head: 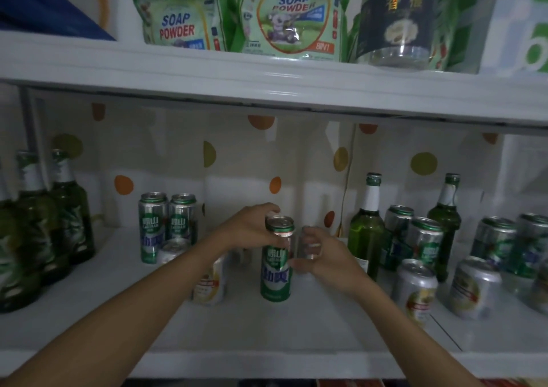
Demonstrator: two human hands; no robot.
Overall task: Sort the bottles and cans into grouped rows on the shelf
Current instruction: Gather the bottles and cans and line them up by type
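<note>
A tall green-and-silver can stands upright in the middle of the lower shelf. My left hand grips it around the top rim. Just to its right, my right hand curls its fingers around a small silver can, which is blurred and partly hidden. Two matching tall green cans stand at the back left, with a short silver can in front of them. A short yellow-and-white can sits under my left forearm.
Several green glass bottles line the shelf's left end. On the right, two green bottles stand mixed among several tall and short cans. The upper shelf holds soap powder bags and a clear jar.
</note>
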